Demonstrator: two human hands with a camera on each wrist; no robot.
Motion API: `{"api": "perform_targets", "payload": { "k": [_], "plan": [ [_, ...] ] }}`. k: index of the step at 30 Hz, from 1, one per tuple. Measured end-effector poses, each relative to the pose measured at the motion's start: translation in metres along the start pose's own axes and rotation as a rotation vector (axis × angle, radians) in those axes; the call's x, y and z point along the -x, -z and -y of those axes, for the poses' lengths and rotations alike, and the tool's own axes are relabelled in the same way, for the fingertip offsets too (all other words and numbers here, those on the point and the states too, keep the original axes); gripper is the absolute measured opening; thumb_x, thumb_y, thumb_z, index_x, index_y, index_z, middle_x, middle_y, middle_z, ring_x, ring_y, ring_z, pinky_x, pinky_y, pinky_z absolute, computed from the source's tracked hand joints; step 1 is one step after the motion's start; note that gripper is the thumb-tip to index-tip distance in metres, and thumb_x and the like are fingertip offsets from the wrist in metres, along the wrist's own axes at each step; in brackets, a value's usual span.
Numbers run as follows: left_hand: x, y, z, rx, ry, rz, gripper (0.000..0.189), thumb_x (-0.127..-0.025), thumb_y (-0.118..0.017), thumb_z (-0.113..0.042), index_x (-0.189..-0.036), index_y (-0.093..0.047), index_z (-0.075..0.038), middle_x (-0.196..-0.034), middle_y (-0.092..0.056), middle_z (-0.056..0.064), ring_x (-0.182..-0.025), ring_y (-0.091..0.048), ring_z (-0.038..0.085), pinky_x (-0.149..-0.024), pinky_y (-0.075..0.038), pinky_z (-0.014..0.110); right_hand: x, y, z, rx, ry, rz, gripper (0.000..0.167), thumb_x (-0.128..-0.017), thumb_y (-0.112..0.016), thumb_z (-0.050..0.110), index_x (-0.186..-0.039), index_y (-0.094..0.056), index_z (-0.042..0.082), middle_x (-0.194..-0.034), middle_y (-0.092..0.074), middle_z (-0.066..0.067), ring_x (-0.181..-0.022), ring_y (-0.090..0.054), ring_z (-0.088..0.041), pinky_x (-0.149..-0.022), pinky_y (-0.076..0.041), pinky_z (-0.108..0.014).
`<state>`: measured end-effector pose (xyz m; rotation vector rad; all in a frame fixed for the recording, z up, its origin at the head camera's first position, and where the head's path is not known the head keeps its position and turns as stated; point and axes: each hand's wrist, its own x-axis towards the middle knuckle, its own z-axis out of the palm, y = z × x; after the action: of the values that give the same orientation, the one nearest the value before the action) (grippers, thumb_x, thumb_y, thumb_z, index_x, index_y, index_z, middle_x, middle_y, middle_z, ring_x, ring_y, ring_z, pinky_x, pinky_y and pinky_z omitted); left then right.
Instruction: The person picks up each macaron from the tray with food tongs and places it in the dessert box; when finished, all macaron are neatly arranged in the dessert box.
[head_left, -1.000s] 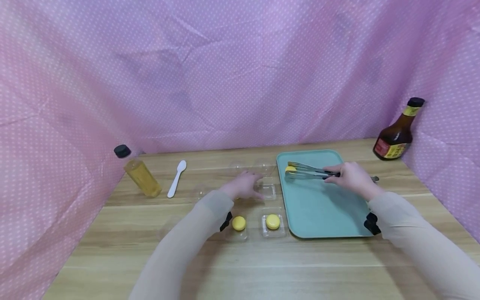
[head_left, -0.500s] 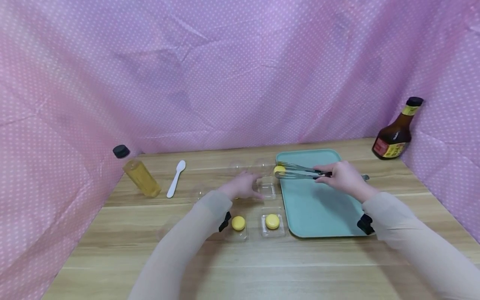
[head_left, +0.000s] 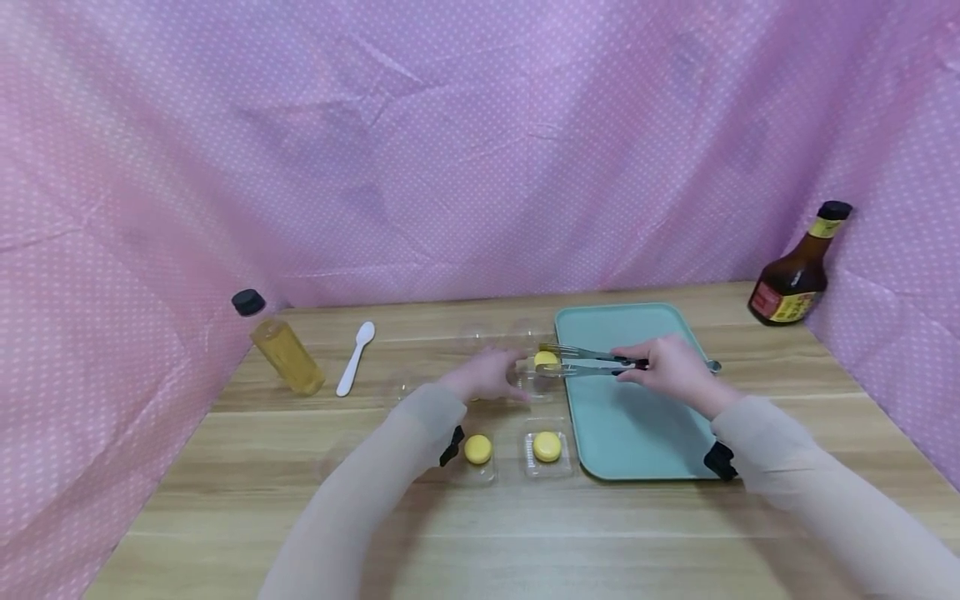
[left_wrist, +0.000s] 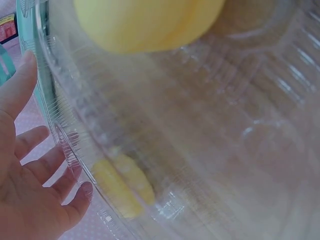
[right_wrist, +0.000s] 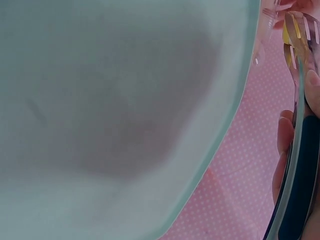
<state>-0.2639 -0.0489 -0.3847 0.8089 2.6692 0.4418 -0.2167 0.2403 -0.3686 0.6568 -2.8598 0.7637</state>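
Observation:
My right hand (head_left: 671,377) grips a pair of metal tongs with dark handles (right_wrist: 301,175). Pinched in their tips is a yellow macaron (head_left: 546,359), just left of the tray and over a clear plastic box (head_left: 537,388). My left hand (head_left: 486,375) is beside that box, fingers spread and slightly bent along the clear plastic edge in the left wrist view. Two more yellow macarons sit nearer me in clear boxes, the left macaron (head_left: 477,449) and the right macaron (head_left: 547,447). Part of another macaron (left_wrist: 124,187) shows through plastic by my left fingers.
A pale green tray (head_left: 637,433) lies under my right hand. A white spoon (head_left: 355,360) and a bottle of yellow liquid (head_left: 288,357) stand off to the left. At the back right is a brown sauce bottle (head_left: 793,279). A pink dotted cloth (head_left: 450,167) hangs behind the table.
My right hand has moved left with the tongs, carrying the macaron from above the tray to above the clear box. My left hand has stayed in place.

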Motion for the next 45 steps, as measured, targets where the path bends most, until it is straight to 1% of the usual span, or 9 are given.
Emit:
{"api": "perform_targets", "payload": {
  "k": [10, 17, 23, 26, 28, 30, 33, 37, 45],
  "plan": [
    [0.000, 0.003, 0.000, 0.015, -0.003, -0.002, 0.084, -0.078, -0.074, -0.040, -0.145, -0.035, -0.009, -0.137, -0.053, 0.008, -0.126, -0.049, 0.024, -0.120, -0.007, 0.043, -0.001, -0.008, 0.004, 0.008, 0.015, 0.016, 0.040, -0.078, -0.076, 0.012, -0.115, -0.068, 0.002, -0.094, -0.072, -0.016, -0.043, -0.023, -0.004, -0.040, -0.024, -0.019],
    [0.000, 0.001, -0.001, -0.005, 0.003, 0.000, 0.085, -0.078, -0.074, -0.042, -0.146, -0.035, -0.010, -0.138, -0.052, 0.007, -0.127, -0.049, 0.023, -0.120, -0.007, 0.043, -0.003, -0.012, 0.008, 0.015, 0.023, 0.024, 0.039, -0.077, -0.077, 0.013, -0.114, -0.068, 0.003, -0.092, -0.073, -0.013, -0.044, -0.025, -0.004, -0.040, -0.024, -0.018],
    [0.000, 0.000, -0.001, -0.005, 0.018, 0.000, 0.087, -0.077, -0.075, -0.043, -0.146, -0.035, -0.010, -0.136, -0.054, 0.007, -0.125, -0.050, 0.022, -0.120, -0.011, 0.042, -0.003, -0.012, 0.012, 0.010, 0.013, 0.043, 0.040, -0.078, -0.076, 0.014, -0.115, -0.068, 0.003, -0.089, -0.073, -0.011, -0.044, -0.024, -0.004, -0.040, -0.024, -0.018],
    [0.001, 0.000, -0.001, -0.007, 0.018, 0.002, 0.086, -0.078, -0.074, -0.042, -0.146, -0.034, -0.009, -0.137, -0.053, 0.008, -0.126, -0.049, 0.023, -0.120, -0.011, 0.041, -0.003, -0.012, 0.013, 0.017, 0.009, 0.052, 0.040, -0.079, -0.076, 0.015, -0.116, -0.068, 0.004, -0.071, -0.069, -0.006, -0.043, -0.024, -0.005, -0.040, -0.024, -0.018],
    [0.001, 0.000, -0.002, -0.002, 0.021, 0.003, 0.085, -0.078, -0.074, -0.041, -0.146, -0.034, -0.008, -0.138, -0.052, 0.009, -0.127, -0.048, 0.024, -0.120, -0.011, 0.041, -0.003, -0.012, 0.014, 0.022, 0.011, 0.058, 0.040, -0.079, -0.076, 0.015, -0.116, -0.067, 0.004, -0.058, -0.061, 0.000, -0.043, -0.024, -0.005, -0.040, -0.023, -0.018],
    [0.002, 0.001, -0.002, -0.001, 0.024, 0.003, 0.085, -0.078, -0.074, -0.040, -0.146, -0.034, -0.007, -0.139, -0.052, 0.009, -0.128, -0.047, 0.024, -0.120, -0.011, 0.041, -0.004, -0.013, 0.015, 0.028, 0.013, 0.064, 0.040, -0.079, -0.076, 0.015, -0.117, -0.067, 0.004, -0.051, -0.052, 0.004, -0.043, -0.024, -0.005, -0.040, -0.023, -0.018],
    [0.002, 0.001, -0.002, -0.002, 0.026, 0.004, 0.085, -0.079, -0.074, -0.040, -0.145, -0.034, -0.006, -0.139, -0.052, 0.010, -0.128, -0.047, 0.025, -0.121, -0.010, 0.041, -0.006, -0.013, 0.016, 0.041, 0.025, 0.064, 0.041, -0.079, -0.076, 0.015, -0.117, -0.067, 0.004, -0.054, -0.055, 0.004, -0.043, -0.025, -0.005, -0.040, -0.024, -0.018],
    [0.003, 0.001, -0.003, -0.005, 0.026, 0.004, 0.084, -0.079, -0.074, -0.040, -0.145, -0.035, -0.006, -0.137, -0.053, 0.010, -0.127, -0.047, 0.025, -0.121, -0.011, 0.040, -0.006, -0.012, 0.018, 0.056, 0.031, 0.067, 0.041, -0.078, -0.076, 0.016, -0.117, -0.067, 0.004, -0.065, -0.066, 0.001, -0.043, -0.026, -0.005, -0.040, -0.025, -0.019],
    [0.003, 0.001, -0.003, 0.003, 0.042, 0.006, 0.083, -0.079, -0.075, -0.039, -0.145, -0.036, -0.009, -0.135, -0.055, 0.009, -0.126, -0.047, 0.024, -0.115, -0.027, 0.038, -0.005, -0.008, 0.018, 0.046, 0.009, 0.087, 0.042, -0.079, -0.076, 0.016, -0.119, -0.066, 0.003, -0.060, -0.060, 0.001, -0.044, -0.029, -0.006, -0.041, -0.025, -0.019]
  ]
}}
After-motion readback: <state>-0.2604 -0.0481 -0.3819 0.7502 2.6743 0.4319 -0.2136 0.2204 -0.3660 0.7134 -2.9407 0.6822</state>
